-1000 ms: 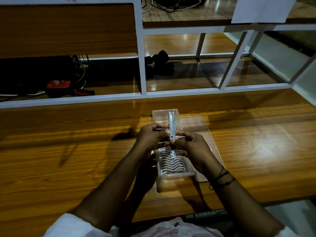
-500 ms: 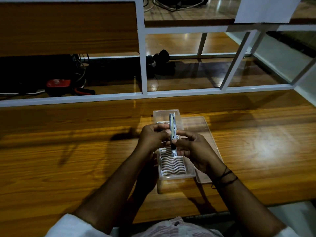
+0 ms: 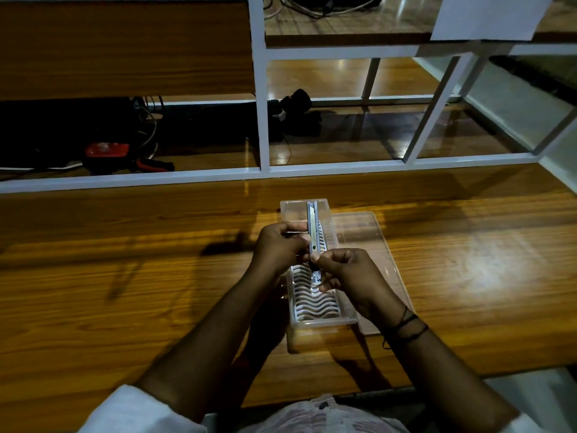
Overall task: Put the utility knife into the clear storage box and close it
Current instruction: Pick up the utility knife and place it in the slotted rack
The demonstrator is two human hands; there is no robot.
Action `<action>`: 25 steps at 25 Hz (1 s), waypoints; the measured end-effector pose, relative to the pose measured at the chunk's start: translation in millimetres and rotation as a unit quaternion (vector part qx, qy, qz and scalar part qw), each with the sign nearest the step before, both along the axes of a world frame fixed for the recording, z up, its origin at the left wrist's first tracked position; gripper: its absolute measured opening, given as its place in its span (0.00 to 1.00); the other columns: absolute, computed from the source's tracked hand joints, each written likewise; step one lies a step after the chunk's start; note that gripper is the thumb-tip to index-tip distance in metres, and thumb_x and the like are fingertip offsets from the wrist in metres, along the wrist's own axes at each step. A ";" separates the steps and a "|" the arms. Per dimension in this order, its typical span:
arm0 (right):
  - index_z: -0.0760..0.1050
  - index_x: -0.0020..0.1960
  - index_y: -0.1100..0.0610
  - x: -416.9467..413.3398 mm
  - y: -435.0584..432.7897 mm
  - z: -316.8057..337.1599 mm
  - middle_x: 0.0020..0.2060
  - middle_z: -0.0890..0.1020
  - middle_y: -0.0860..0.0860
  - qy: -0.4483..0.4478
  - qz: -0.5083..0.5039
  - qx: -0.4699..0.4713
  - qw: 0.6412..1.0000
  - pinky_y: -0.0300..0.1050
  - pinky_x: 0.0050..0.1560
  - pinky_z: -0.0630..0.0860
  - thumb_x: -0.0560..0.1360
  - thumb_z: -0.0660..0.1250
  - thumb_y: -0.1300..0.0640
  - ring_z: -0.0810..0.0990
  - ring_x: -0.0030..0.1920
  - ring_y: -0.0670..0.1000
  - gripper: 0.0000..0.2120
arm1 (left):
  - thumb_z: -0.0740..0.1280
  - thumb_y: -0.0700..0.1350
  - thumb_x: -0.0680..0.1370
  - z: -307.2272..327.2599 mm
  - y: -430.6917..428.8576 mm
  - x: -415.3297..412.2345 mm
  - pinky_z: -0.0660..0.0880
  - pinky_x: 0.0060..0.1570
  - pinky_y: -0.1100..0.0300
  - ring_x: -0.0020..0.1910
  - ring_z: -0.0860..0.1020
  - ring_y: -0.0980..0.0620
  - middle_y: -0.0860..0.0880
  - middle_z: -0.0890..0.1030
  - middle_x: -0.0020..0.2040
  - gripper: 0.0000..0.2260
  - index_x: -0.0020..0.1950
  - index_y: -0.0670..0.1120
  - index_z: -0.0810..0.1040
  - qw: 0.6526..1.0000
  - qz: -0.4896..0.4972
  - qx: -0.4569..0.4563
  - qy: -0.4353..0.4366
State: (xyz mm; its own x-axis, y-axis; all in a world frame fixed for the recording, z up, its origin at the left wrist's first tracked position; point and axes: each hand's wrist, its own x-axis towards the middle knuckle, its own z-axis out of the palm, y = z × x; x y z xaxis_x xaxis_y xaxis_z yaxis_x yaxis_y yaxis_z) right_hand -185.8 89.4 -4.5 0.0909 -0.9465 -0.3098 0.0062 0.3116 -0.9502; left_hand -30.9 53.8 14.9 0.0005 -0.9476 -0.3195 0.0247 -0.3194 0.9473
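Observation:
A slim metal utility knife [image 3: 313, 226] points away from me, held lengthwise just above the clear storage box [image 3: 324, 320]. My left hand [image 3: 279, 248] pinches its middle from the left. My right hand [image 3: 349, 276] grips its near end from the right. The box is long and narrow, open on top, with a white wavy grid inside. Its clear lid [image 3: 371, 242] lies flat on the table to the box's right, partly under my right hand.
The wooden table [image 3: 125, 292] spreads wide to both sides of the box. A white metal frame [image 3: 262, 120] rises along the table's far edge. Behind it lie a red and black tool [image 3: 107, 151], cables and a dark object [image 3: 296, 104].
Both hands have stayed on the knife above the box. The right hand's fingers have curled and shifted slightly along the near end of the knife.

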 end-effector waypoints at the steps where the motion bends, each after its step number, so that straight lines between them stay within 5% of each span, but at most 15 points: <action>1: 0.83 0.45 0.70 0.0 -0.2 -0.1 0.43 0.80 0.75 0.012 0.002 -0.012 1.000 0.44 0.32 0.78 0.78 0.71 0.60 0.77 0.27 0.52 0.11 | 0.68 0.32 0.81 -0.5 0.4 -0.3 0.84 0.35 0.64 0.35 0.86 0.56 0.44 0.86 0.47 0.08 0.52 0.44 0.82 1.000 0.000 0.001 0.000; 9: 0.84 0.41 0.64 -3.6 0.0 2.6 0.46 0.81 0.75 0.055 0.027 -0.022 0.998 0.50 0.38 0.80 0.77 0.71 0.61 0.79 0.34 0.60 0.08 | 0.68 0.32 0.80 -9.3 -0.9 -4.1 0.86 0.42 0.55 0.43 0.87 0.47 0.42 0.86 0.50 0.09 0.49 0.46 0.80 1.000 0.006 0.007 -0.014; 12: 0.84 0.44 0.60 -1.7 0.4 6.4 0.39 0.86 0.63 0.167 0.023 -0.040 0.985 0.54 0.42 0.84 0.76 0.74 0.54 0.86 0.36 0.60 0.08 | 0.69 0.32 0.80 -15.3 -3.0 -4.2 0.85 0.39 0.56 0.45 0.87 0.46 0.41 0.86 0.51 0.10 0.49 0.47 0.81 1.000 0.009 0.013 -0.024; 16: 0.76 0.42 0.48 9.9 0.8 21.4 0.32 0.82 0.45 0.369 0.006 -0.112 0.923 0.32 0.31 0.75 0.73 0.76 0.49 0.81 0.30 0.41 0.09 | 0.71 0.33 0.79 -17.1 -4.0 -4.3 0.85 0.41 0.54 0.46 0.86 0.45 0.43 0.86 0.51 0.10 0.48 0.49 0.81 0.999 0.013 0.002 -0.053; 20: 0.83 0.51 0.57 19.1 -9.8 17.6 0.42 0.86 0.52 0.431 0.016 -0.132 0.892 0.43 0.41 0.81 0.73 0.75 0.51 0.84 0.40 0.49 0.11 | 0.71 0.34 0.77 -23.6 -7.3 -5.7 0.87 0.47 0.48 0.50 0.87 0.44 0.42 0.87 0.54 0.10 0.51 0.48 0.83 0.997 0.008 0.011 -0.077; 25: 0.82 0.50 0.57 28.3 -25.6 7.6 0.42 0.86 0.55 0.479 0.025 -0.119 0.870 0.44 0.37 0.79 0.71 0.74 0.48 0.84 0.40 0.53 0.14 | 0.71 0.34 0.77 -22.1 -8.7 -3.9 0.86 0.53 0.45 0.49 0.87 0.47 0.45 0.88 0.51 0.12 0.48 0.52 0.82 0.992 0.029 -0.024 -0.122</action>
State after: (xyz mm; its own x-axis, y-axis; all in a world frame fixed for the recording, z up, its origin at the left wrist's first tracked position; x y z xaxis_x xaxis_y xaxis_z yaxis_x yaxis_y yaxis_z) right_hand -157.5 63.8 3.2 -0.0585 -0.9963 -0.0623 -0.8310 0.0831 -0.5500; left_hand -34.8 45.1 -7.1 0.1275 -0.9580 -0.2570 -0.1909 -0.2780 0.9414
